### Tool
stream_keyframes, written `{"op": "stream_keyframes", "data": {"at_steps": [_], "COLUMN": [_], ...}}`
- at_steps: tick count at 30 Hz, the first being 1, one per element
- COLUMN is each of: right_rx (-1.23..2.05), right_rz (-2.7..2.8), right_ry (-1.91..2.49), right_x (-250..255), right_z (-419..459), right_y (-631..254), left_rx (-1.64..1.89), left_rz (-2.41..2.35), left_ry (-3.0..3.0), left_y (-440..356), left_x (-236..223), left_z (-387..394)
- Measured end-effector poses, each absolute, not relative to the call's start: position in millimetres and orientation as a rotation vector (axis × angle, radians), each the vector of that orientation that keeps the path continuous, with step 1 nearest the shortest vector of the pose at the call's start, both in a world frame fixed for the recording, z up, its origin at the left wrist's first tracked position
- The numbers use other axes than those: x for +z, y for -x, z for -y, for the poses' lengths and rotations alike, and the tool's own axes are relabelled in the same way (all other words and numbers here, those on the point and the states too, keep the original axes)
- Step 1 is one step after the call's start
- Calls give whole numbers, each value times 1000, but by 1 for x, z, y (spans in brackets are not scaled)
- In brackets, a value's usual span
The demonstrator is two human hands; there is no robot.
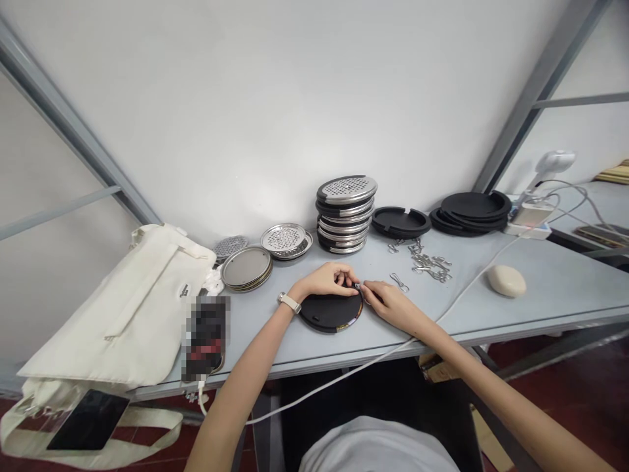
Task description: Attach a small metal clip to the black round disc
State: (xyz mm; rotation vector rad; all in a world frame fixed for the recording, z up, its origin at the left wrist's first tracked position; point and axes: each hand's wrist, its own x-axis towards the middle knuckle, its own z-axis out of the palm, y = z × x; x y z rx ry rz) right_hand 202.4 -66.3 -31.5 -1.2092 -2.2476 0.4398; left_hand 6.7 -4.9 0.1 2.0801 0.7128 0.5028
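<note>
One round black disc (328,313) lies on the bench (555,288), under our left hand (330,280) and left of our right hand (390,304), both hands' curled fingers nearly meeting at its far-right rim, though whether either pinches anything we cannot tell.

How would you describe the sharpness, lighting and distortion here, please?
Head view, centre: black disc fairly crisp, light soft; head view, left: phone masked by coarse pixelation, metal post slanting, perhaps from wide-angle distortion; head view, right: white charger block slightly blurred.
</note>
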Motion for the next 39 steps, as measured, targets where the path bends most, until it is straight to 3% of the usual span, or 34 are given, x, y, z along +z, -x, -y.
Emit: {"op": "stream_keyframes", "data": {"at_steps": [39], "right_rx": [591], "right_rz": [2206], "right_ry": [1246], "right_x": [-34], "right_z": [62], "right_y": [-198], "left_rx": [502], "left_rz": [-792], "left_ry": [-2111], "left_y": [-6], "left_x": [4], "left_z": [7]}}
